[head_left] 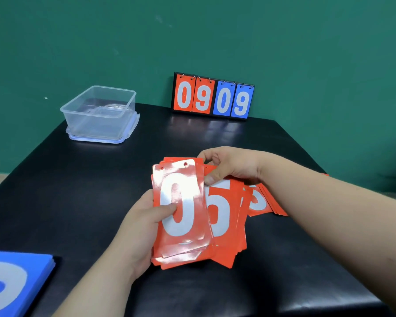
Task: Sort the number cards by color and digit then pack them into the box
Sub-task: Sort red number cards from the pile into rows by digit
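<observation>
Currently: left hand [142, 225] grips the red "0" card stack [181, 213] just above the tabletop [101, 191], thumb clamped on the top face. Right hand [231, 168] fingers [212, 178] pinch the stack's upper right edge. Cards look thin, stiff and glossy, so likely slippery and prone to fanning; best held by the long edges. Clear plastic box [78, 120] stands well apart, far left.

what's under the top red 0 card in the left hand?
Beneath the glossy red card with white 0: more red cards, edges fanned out. A red card with white 5 shows, half covered. Other digits are hidden.
</observation>
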